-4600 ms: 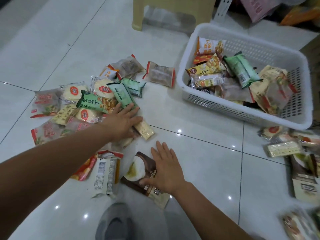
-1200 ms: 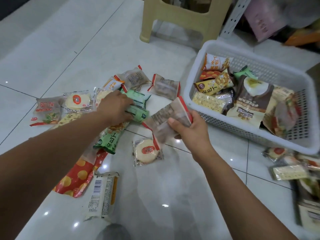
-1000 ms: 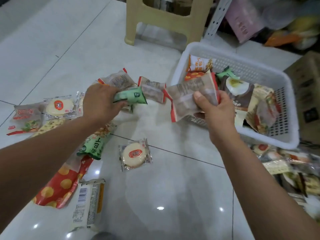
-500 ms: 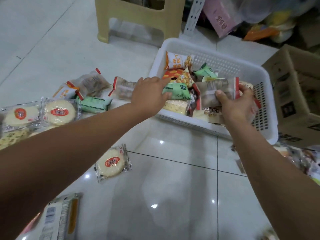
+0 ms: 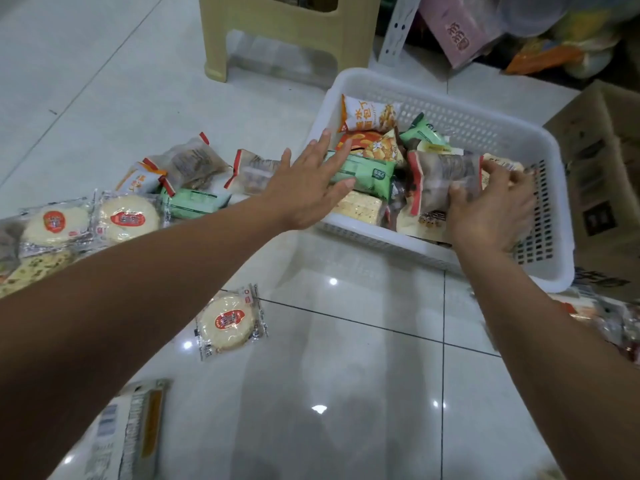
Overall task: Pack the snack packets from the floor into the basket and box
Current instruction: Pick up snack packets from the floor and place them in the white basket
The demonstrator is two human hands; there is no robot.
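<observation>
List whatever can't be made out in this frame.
All head view.
- Box: cut by the right edge, inside unseen.
- Basket bottom: buried under packets and the right hand.
- Grip: the fingers are blurred, so whether that hand holds the clear packet is unclear.
- Floor packets at lower right: blurred, partly behind the right forearm.
- Bottom-left packet: blurred, print unreadable.

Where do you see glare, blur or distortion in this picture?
Head view: lamp glare spots on the glossy floor; the right hand gripping the clear packet is motion-blurred, as is the barcode packet at bottom left; the wide lens slightly bows the basket rim.
</observation>
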